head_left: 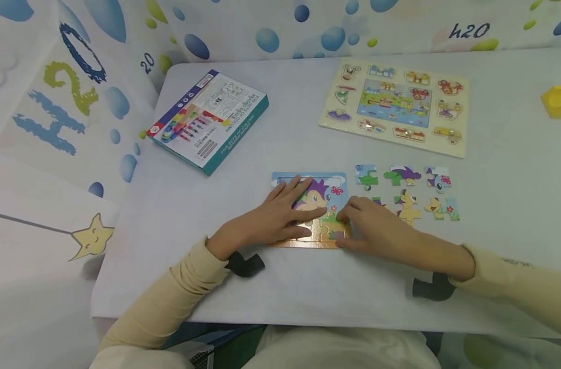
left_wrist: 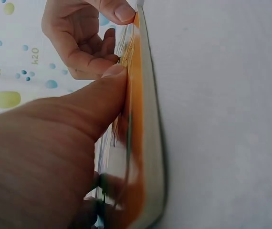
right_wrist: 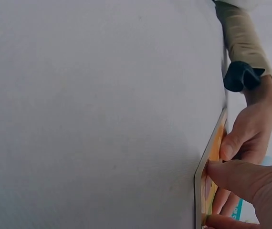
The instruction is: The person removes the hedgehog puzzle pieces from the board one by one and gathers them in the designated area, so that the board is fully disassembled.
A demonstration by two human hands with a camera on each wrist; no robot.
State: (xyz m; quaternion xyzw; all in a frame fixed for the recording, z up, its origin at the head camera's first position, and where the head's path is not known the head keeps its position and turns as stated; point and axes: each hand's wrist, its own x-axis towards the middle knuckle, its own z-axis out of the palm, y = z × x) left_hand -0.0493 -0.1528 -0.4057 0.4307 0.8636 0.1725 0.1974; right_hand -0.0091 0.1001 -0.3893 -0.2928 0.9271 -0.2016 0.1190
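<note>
A small jigsaw puzzle board with a cartoon picture lies on the table, its lower part orange and glossy. My left hand rests flat across its left half with fingers spread. At the board's lower right corner, my right hand has thumb and curled fingers around a puzzle piece. In the right wrist view, the right thumb touches the board close to its edge. The left thumb presses on the board's face in the left wrist view. The right palm hides part of the board's right side.
Several loose puzzle pieces lie in two rows right of the board, partly behind the right hand. A wooden peg puzzle is at the back right, a toy box at the back left. A yellow block sits far right.
</note>
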